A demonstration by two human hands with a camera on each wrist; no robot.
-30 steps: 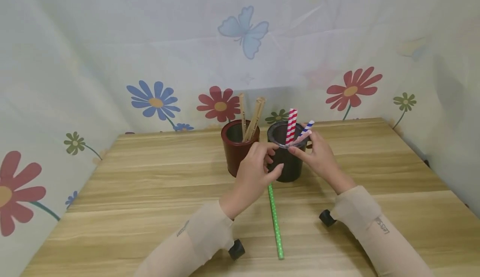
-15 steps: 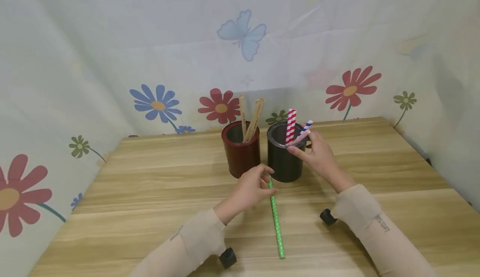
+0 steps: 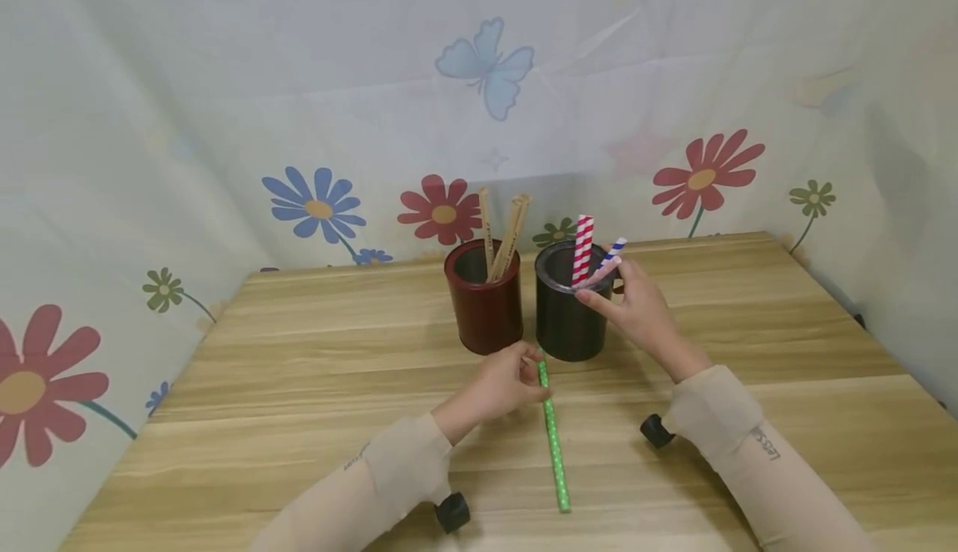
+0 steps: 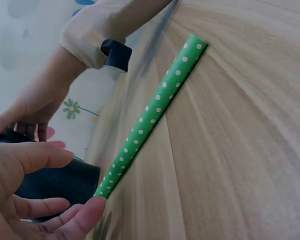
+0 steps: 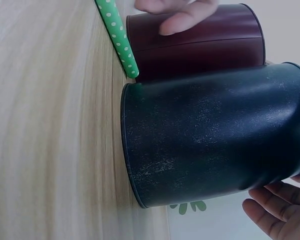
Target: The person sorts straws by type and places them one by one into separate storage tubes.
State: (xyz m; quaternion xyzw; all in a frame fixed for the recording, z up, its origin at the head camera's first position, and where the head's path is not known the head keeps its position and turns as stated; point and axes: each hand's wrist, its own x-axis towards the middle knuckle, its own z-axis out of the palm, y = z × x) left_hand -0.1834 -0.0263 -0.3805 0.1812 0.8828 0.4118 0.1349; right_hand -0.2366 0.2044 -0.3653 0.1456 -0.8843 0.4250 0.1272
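In the head view my left hand (image 3: pixel 503 383) is low over the table at the far end of a green paper straw (image 3: pixel 555 452) with white dots, which lies on the wood. The left wrist view shows a fingertip (image 4: pixel 96 204) at the straw's end, the other fingers spread apart; whether it touches is hard to tell. My right hand (image 3: pixel 642 309) holds the black cup (image 3: pixel 570 327) at its rim, thumb in front and fingers behind. Inside this cup stand a red-striped straw (image 3: pixel 582 248), a blue-striped straw (image 3: pixel 615 249) and a pink one (image 3: pixel 603 273).
Left of the black cup stands a dark red cup (image 3: pixel 486 319) with several brown paper-wrapped sticks (image 3: pixel 511 240). Both cups are near the back of the wooden table (image 3: pixel 299 369). Behind it hangs a flowered cloth (image 3: pixel 359 103).
My left hand has come down from in front of the cups to the far end of the green straw. My right hand stays at the black cup.
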